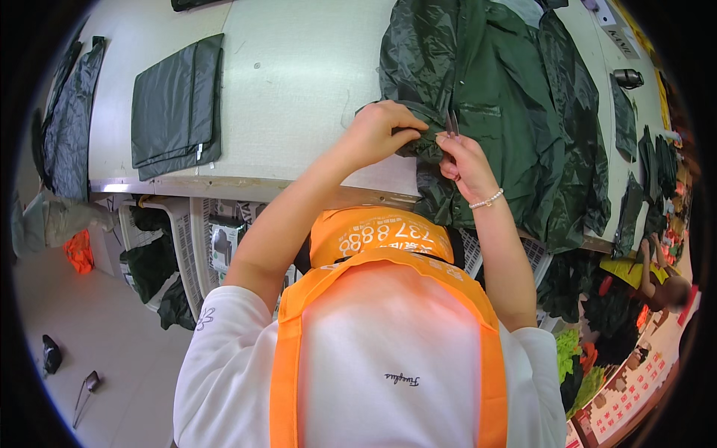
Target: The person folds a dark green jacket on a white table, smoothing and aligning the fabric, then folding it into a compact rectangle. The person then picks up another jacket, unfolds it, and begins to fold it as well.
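Observation:
A dark green, shiny jacket (502,153) lies spread over the table's front edge, its lower part hanging down. My left hand (382,134) pinches a gathered fold of it between thumb and fingers. Close beside it, my right hand (467,166) is closed round a small pair of thread snips (452,124), the blades pointing away from me. The right fingertips meet the same fold, close to the left thumb. Most of the snips' handle is hidden in my palm.
On the pale worktable (299,89) a folded dark green garment (178,108) lies to the left, with another dark garment (73,119) beyond it. White plastic baskets (181,254) stand under the table edge. At far right another person (667,287) is at work.

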